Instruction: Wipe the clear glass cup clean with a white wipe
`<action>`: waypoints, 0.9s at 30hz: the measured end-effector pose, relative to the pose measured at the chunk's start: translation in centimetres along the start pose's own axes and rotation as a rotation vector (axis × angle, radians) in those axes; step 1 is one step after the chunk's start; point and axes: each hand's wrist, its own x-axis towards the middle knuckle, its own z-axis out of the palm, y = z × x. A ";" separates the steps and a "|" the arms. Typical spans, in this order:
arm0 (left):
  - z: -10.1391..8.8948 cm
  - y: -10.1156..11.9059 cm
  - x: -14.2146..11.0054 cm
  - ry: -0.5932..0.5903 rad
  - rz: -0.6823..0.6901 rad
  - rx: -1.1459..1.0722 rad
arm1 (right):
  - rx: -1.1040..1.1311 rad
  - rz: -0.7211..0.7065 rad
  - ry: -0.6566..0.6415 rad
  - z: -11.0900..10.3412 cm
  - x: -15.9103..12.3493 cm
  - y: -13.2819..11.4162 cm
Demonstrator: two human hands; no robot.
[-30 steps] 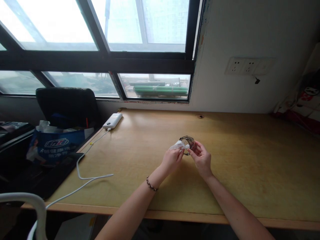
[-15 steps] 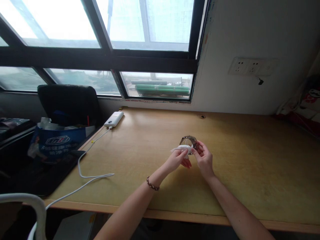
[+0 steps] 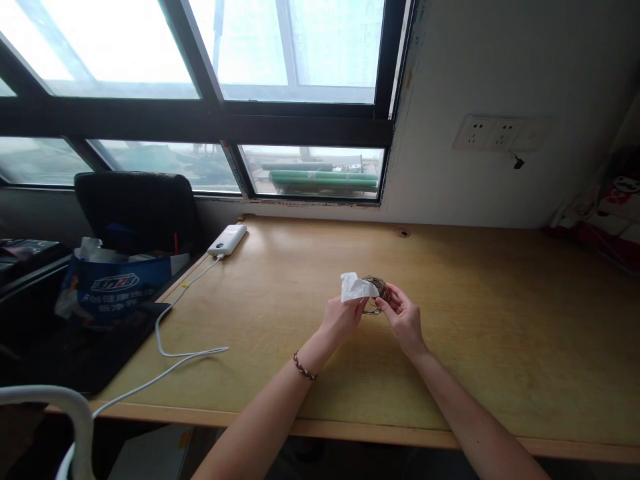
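A crumpled white tissue [image 3: 356, 287] stands up from my left hand [image 3: 345, 315], which is closed on it. My right hand [image 3: 404, 316] grips the right side of a dark, shiny, ring-shaped object [image 3: 379, 287] between thumb and fingers. The object is tilted above the table, and its exact kind cannot be made out. The tissue overlaps its left side, and the left fingertips are partly hidden behind both. A braided bracelet circles my left wrist.
Under my hands is a wooden table [image 3: 280, 360]. At its far left edge lies a white power bank [image 3: 227, 241] with a white cable [image 3: 165, 333] trailing toward the front. A black chair [image 3: 137, 207] and blue bag [image 3: 120, 287] stand left. Wall sockets [image 3: 493, 132] are at right.
My left hand has turned and moved slightly left, and the tissue now stands higher at the object's left side. The ring-shaped object has tilted in my right hand.
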 end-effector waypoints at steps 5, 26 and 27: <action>-0.5 0.3 0.0 0.015 0.021 -0.054 | 0.021 0.002 0.062 -0.2 0.2 0.2; 0.0 -0.9 1.4 0.254 -0.372 -1.301 | 0.405 0.215 -0.022 -0.7 0.9 -0.3; 0.0 -0.9 1.6 0.208 -0.368 -1.337 | 0.420 0.224 -0.068 -0.7 0.8 -0.5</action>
